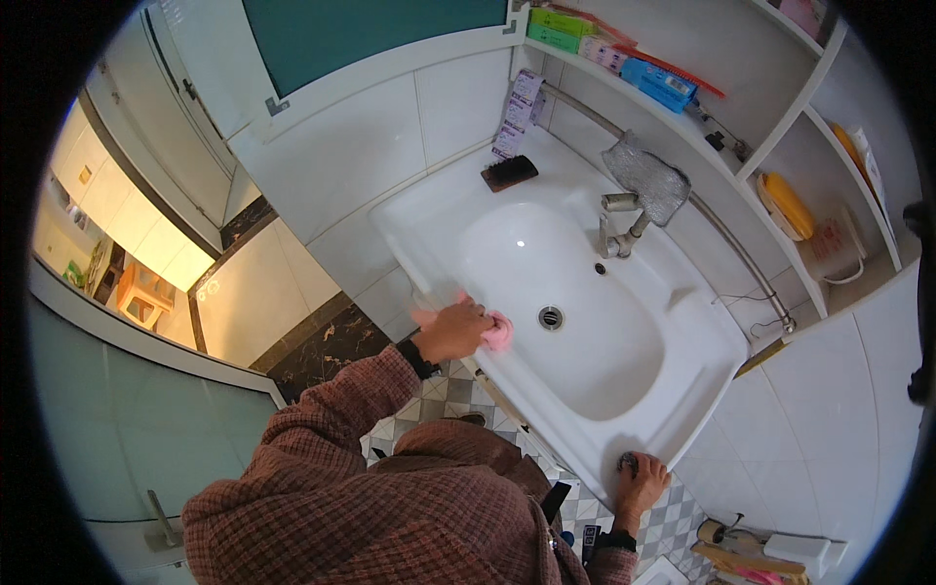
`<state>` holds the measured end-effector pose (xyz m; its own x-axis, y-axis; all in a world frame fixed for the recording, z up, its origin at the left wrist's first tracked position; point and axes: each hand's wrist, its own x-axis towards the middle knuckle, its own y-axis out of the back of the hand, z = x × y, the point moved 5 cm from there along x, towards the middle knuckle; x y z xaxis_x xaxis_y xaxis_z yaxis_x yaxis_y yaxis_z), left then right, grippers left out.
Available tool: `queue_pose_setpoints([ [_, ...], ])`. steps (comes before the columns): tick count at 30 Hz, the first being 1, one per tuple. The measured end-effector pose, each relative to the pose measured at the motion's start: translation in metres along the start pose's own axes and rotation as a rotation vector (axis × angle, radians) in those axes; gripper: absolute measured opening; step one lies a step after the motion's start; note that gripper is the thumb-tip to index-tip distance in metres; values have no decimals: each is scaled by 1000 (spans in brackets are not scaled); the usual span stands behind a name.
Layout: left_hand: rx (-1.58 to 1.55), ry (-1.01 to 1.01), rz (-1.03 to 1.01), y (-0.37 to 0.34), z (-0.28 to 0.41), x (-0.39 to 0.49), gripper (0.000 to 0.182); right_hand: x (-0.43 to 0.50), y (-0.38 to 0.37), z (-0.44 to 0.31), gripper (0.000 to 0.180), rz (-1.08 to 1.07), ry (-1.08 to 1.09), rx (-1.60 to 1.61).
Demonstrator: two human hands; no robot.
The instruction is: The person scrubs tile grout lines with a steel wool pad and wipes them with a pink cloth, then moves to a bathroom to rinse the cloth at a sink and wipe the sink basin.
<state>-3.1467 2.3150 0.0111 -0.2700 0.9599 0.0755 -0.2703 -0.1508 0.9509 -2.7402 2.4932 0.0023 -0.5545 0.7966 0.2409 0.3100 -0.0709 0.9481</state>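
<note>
My left hand (455,333) is closed around a crumpled pink cloth (499,333), part of which is blurred. It presses on the front rim of a white ceramic washbasin (526,384), toward the basin's left end. At the right front corner of the basin, my right hand (642,482) grips a dark scouring pad (627,462), mostly hidden by the fingers. Between the hands lies the bowl, with a metal drain (550,318) at its bottom. A metal faucet (621,238) rises at the back rim. On the back left corner rests a dark-bristled brush (510,173).
Above the basin runs a metal rail (738,252) holding a silvery mesh cloth (647,175) and a strip of purple packets (518,113). White shelves (793,84) hold boxes, a red comb (676,69) and a yellow item (790,205). At left, a doorway opens beyond the tiled wall (351,139).
</note>
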Motion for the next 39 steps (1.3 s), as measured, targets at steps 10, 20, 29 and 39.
queue_pose_setpoints([
  [10, -1852, 320, 45, 31, 37, 2, 35, -3, 1, -6, 24, -36, -57, 52],
  [20, -2157, 363, 163, 25, 16, 3, 32, -2, 9, -17, 25, 8, 11, 57],
  [29, -2185, 328, 105, 29, -9, 30, 36, -8, -5, -30, 24, -63, -128, -53],
  [39, -2089, 370, 94, 52, -47, 66, 40, 15, 25, -64, 32, -120, -198, -125],
])
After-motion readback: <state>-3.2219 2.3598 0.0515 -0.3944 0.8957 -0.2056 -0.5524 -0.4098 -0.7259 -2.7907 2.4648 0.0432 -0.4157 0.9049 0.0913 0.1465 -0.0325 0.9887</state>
